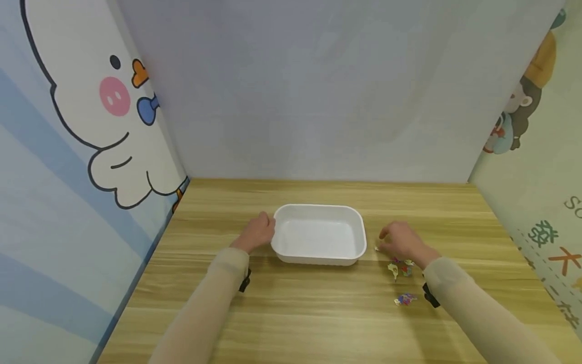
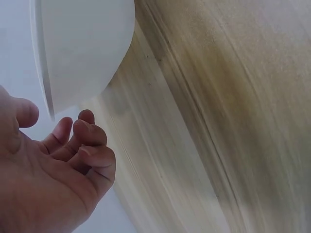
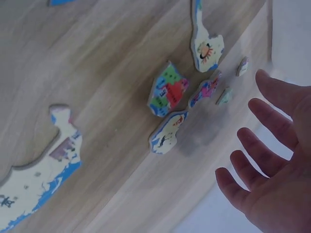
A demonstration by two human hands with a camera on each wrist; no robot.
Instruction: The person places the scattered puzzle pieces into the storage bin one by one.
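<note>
A white rectangular tray (image 1: 318, 260) stands on the table with nothing visible inside. My left hand (image 1: 259, 232) is at its left end, fingers loosely curled beside the tray's rim (image 2: 46, 92); the left wrist view shows a gap between thumb and fingers, with no clear grip. To the right of the tray, my right hand (image 1: 402, 242) hovers over the table, its fingers spread and holding nothing. Near those fingers lie a tiny piece (image 3: 243, 66), a red and green puzzle piece (image 3: 167, 90), a purple piece (image 3: 205, 89) and cream pieces (image 3: 170, 133), all flat and printed.
Nearer the front, under the right forearm's side, lies another colourful cluster of pieces (image 1: 404, 299). A large cream and blue piece (image 3: 43, 174) shows in the right wrist view. The wood-grain table (image 1: 291, 323) meets a grey back wall (image 1: 318, 101) and printed side panels.
</note>
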